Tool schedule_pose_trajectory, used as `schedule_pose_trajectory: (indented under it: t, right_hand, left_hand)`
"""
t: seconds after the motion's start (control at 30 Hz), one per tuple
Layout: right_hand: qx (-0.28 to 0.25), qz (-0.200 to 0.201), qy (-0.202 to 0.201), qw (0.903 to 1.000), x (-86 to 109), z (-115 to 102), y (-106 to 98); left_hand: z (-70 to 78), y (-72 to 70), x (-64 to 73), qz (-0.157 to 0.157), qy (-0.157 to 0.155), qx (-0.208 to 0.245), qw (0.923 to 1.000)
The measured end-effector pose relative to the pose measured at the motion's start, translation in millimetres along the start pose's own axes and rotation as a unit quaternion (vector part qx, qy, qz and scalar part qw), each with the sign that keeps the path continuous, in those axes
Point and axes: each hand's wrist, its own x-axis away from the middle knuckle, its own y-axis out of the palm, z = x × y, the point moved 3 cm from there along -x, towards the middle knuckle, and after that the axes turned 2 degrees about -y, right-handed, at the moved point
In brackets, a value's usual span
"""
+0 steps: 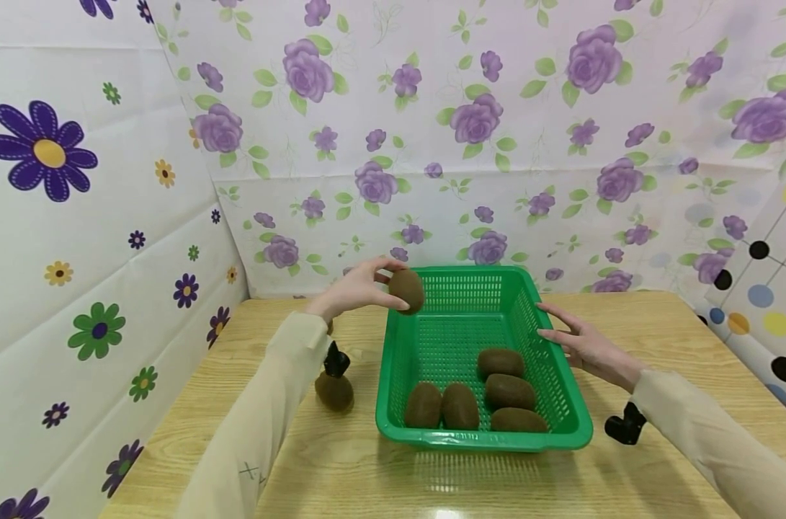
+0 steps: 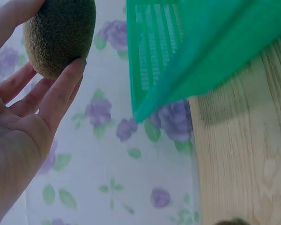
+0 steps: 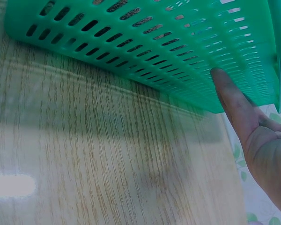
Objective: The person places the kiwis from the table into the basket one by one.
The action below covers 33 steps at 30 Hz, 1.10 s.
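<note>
My left hand (image 1: 363, 288) holds a brown, fuzzy kiwi (image 1: 406, 291) between thumb and fingers, raised at the back left rim of a green plastic basket (image 1: 385, 404). The left wrist view shows the same kiwi (image 2: 61, 37) up close, fingertips against its lower side. Several kiwis (image 1: 509, 391) lie inside the basket, along its front and right side. At the basket's right rim, my right hand (image 1: 587, 349) holds on, two digits over the edge. In the right wrist view a finger (image 3: 234, 101) lies against the slotted outer wall.
On the wooden table (image 1: 328, 468), left of the basket, sits a loose kiwi (image 1: 334, 393). Another kiwi (image 1: 330, 326) is mostly hidden behind the left wrist. Flower-printed cloth (image 1: 380, 216) hangs behind the table, with more patterned cloth at both sides.
</note>
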Motion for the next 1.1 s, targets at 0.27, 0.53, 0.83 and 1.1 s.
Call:
schedule_pose_trajectory:
  t: [0.27,0.53,0.83,1.1]
  right_hand:
    - [0.006,0.001,0.000,1.0000,0.6,0,-1]
    - [0.013,0.008,0.000,0.9999,0.1,-1,0]
    - [0.013,0.004,-0.008,0.9999,0.8,0,-1]
    - [0.012,0.007,-0.006,0.9999,-0.9,2,-2]
  left_hand:
    - [1.3,32.0,-28.1,-0.028,0.000,-0.004,0.9996]
    - [2.6,61.3,-45.0,-0.053,-0.019,-0.033,0.9979]
    - [-4.7,93.1,-57.7,-0.098,-0.051,-0.119,0.9866]
    - [-15.8,108.8,-62.3,-0.125,-0.061,-0.155,0.9781]
